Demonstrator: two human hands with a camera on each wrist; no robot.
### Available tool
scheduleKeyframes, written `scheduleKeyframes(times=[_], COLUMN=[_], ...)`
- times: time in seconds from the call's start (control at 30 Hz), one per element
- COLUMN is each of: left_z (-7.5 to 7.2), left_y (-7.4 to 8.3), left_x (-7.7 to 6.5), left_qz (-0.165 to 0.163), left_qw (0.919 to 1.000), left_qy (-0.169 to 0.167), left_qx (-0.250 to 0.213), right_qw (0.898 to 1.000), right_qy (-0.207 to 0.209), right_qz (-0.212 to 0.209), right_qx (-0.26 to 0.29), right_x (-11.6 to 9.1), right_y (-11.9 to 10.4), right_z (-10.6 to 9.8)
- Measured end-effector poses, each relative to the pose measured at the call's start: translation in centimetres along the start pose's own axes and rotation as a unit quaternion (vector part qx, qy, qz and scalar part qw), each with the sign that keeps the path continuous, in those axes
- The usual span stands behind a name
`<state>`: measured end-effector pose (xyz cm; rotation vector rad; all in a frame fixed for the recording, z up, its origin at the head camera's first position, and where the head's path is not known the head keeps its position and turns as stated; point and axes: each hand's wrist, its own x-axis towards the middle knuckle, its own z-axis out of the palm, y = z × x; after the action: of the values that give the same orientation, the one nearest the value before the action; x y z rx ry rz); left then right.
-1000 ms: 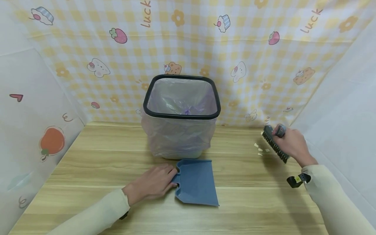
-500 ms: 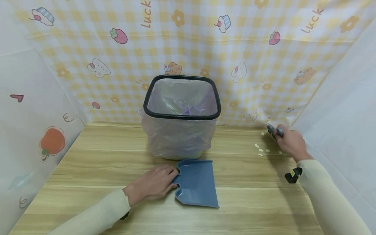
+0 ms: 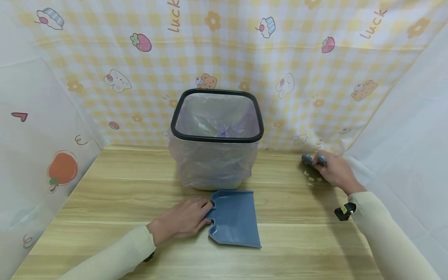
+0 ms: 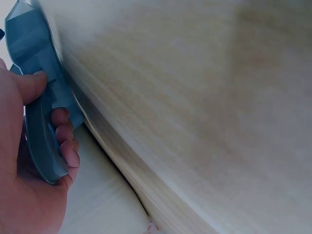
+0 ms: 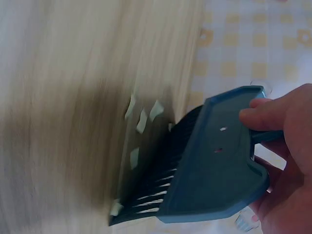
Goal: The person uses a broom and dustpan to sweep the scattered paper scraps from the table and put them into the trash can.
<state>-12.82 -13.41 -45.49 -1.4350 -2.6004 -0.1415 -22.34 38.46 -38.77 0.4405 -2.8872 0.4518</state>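
In the head view my left hand (image 3: pixel 183 216) holds the handle of a blue-grey dustpan (image 3: pixel 235 218) that lies flat on the table. The left wrist view has the fingers curled round that handle (image 4: pixel 43 141), thumb on top. At the back right, my right hand (image 3: pixel 336 171) grips a small hand brush (image 5: pixel 214 161) by its handle. Its dark bristles point down at the wood, close behind several pale scraps (image 5: pixel 142 121) that look like paper. In the head view the hand covers much of the brush.
A waste bin (image 3: pixel 213 165) with a black rim and a thin plastic liner stands at the back middle, just behind the dustpan. Patterned cloth (image 3: pixel 231 54) closes off the back of the wooden table (image 3: pixel 115 186), and white sheets (image 3: pixel 413 128) hang at both sides.
My right hand with the brush has moved left, first turning the brush more edge-on and then bringing it over the scraps. The left hand and the dustpan have stayed put.
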Motion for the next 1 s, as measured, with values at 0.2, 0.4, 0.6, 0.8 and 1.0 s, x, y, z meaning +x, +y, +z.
scheduleKeyframes(times=[0.2, 0.4, 0.6, 0.8, 1.0], left_z=[0.1, -0.1, -0.2, -0.2, -0.2], left_y=[0.0, 0.2, 0.3, 0.2, 0.2], left_x=[0.0, 0.0, 0.2, 0.2, 0.2], left_qz=[-0.006, -0.013, -0.023, -0.021, -0.020], left_qw=[1.0000, 0.9998, 0.9994, 0.9995, 0.9996], left_qy=[-0.006, -0.013, -0.020, -0.019, -0.019], left_qx=[-0.003, -0.011, -0.018, -0.013, -0.010], right_qw=[0.998, 0.994, 0.987, 0.975, 0.961], right_qy=[-0.012, -0.046, -0.063, -0.090, -0.115], right_qz=[-0.053, -0.079, -0.125, -0.165, -0.206], right_qx=[0.016, 0.054, 0.080, 0.117, 0.144], right_x=[-1.1, -2.2, -3.4, -4.8, -6.1], right_y=[-2.3, -5.0, -7.6, -10.2, -12.6], right_z=[-0.1, -0.3, 0.0, 0.4, 0.5])
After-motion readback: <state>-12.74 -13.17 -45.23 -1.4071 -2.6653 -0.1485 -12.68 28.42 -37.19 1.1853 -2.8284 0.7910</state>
